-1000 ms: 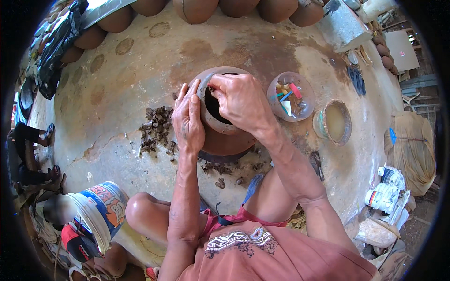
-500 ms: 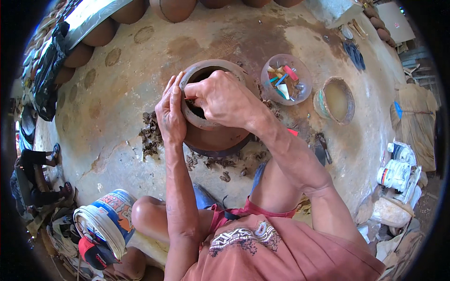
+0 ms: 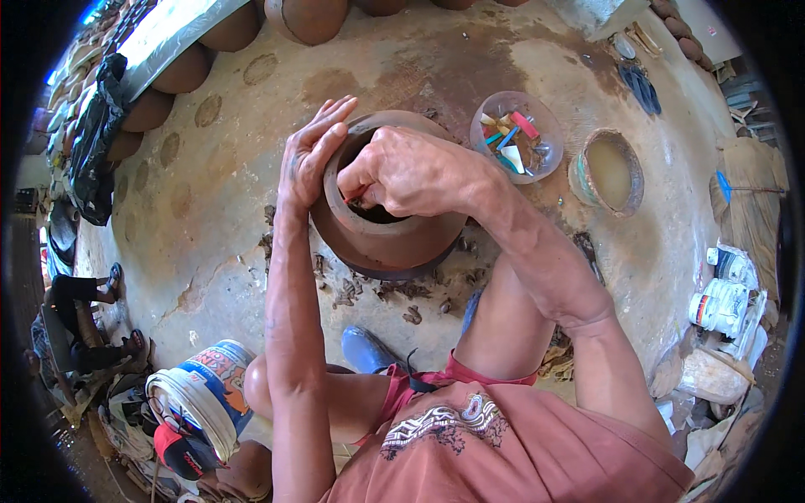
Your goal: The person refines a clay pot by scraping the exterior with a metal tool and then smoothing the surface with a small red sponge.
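A brown clay pot with a wide round mouth stands on a dark round base before me. My left hand lies along the left outside of its rim, fingers stretched out. My right hand reaches over the mouth, its fingers curled into the opening at the left inner wall. A bit of something small and red shows under those fingers; the rest of it is hidden, so its kind does not show. Curled clay scraps lie on the floor round the pot's base.
Right of the pot stand a clear plastic bowl of small coloured tools and a bucket of murky water. Several round clay pots line the far side. A white tub with a cap stands lower left; another person's feet show at left.
My left hand has opened out a little along the rim, its fingers lifting. My right hand has stayed at the mouth, now slightly deeper in. The whole view has shifted slightly.
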A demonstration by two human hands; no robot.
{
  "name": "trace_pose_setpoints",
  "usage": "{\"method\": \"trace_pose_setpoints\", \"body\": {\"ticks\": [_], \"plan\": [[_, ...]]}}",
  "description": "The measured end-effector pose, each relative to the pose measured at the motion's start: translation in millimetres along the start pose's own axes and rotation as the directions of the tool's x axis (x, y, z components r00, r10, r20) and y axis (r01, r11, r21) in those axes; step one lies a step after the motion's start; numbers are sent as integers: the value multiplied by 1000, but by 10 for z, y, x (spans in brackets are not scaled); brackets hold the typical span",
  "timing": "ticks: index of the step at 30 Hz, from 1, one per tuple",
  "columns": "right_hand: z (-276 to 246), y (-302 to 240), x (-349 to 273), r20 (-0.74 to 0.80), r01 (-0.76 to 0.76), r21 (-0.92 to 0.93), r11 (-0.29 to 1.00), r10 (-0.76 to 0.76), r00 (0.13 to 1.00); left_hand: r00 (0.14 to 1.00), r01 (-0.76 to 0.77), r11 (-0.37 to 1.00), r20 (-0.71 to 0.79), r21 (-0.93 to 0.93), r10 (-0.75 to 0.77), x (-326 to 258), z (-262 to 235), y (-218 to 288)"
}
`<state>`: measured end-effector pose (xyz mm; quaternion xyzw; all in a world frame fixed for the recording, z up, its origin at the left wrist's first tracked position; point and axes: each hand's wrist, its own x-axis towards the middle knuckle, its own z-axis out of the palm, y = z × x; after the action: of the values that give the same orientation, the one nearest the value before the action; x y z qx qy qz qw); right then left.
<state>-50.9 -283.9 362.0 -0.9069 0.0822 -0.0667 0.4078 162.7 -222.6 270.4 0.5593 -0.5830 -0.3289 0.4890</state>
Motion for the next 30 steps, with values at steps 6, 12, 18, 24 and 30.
{"method": "trace_pose_setpoints", "body": {"ticks": [6, 12, 18, 24, 30], "plan": [[-138, 19, -72, 164, -10, -27, 1000, 14, 986, 973, 186, 976, 155, -111, -168, 232, 23, 66], [1, -26, -130, -309, -168, -215, 962, 96, 946, 979, 199, 978, -22, -67, -201, 173, 99, 129], [273, -205, -85, -504, -367, -168, 915, 241, 830, 922, 290, 937, -205, -196, -328, -432, 216, 236], [444, -137, -52, -513, -288, -156, 945, 172, 841, 907, 172, 954, -337, -245, -250, -818, 438, 199], [447, -160, -51, -379, -192, -217, 957, 99, 920, 907, 144, 953, -350, -266, -235, -732, 444, 168]]}}
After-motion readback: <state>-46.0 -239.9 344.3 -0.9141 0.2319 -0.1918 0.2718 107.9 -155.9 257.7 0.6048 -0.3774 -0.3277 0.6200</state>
